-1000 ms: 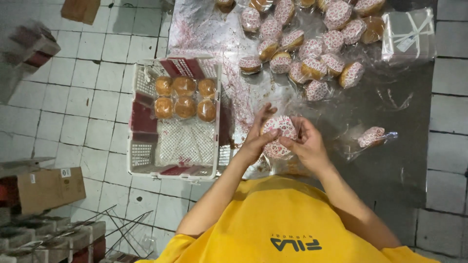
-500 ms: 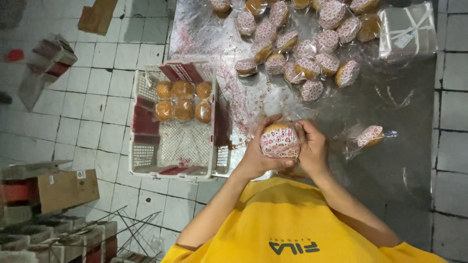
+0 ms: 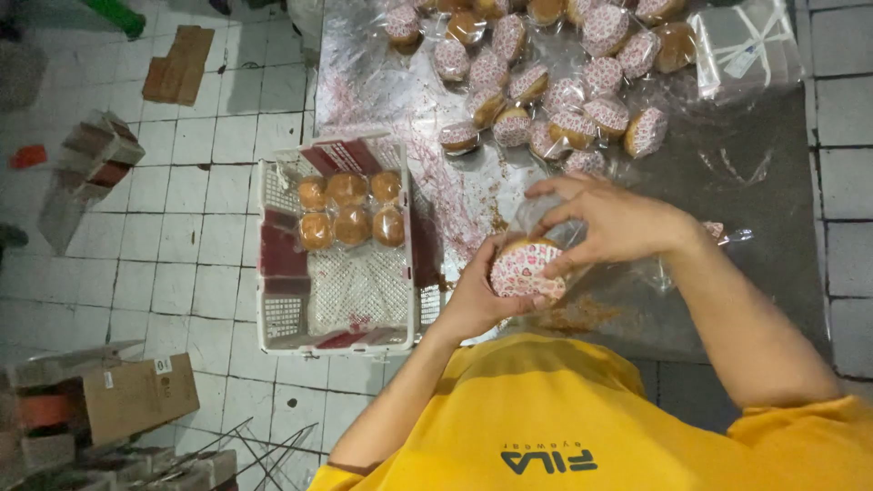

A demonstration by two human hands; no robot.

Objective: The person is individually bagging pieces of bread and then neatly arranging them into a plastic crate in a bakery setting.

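the left hand (image 3: 477,295) cups a round cake in a patterned pink-and-white paper cup (image 3: 526,269) from below, near the middle of the frame, its grip curled shut around the cup's underside. the right hand (image 3: 611,223) arches over it from the upper right, fingertips pinching the clear plastic wrapper (image 3: 536,218) that stands up around the cake's top, so this grip is pressed together on the film. half a second ago both hands clasped the cake from either side with the patterned side facing the camera; now the right hand has lifted above it and the browned top edge of the cake shows under the film. the cake sits just over the near edge of the grey metal surface (image 3: 764,173), a little lower and more to the right in the frame than before. to the left of the hands a white plastic crate (image 3: 273,273) stands on the tiled floor (image 3: 200,236), with six wrapped brown cakes (image 3: 350,209) in two rows in its upper part, unchanged from the earlier frames. a heap of wrapped patterned cakes (image 3: 555,82) lies across the top of the surface, and a stack of clear bags (image 3: 741,45) is in the upper right corner. a cardboard box (image 3: 136,395) is at the lower left.
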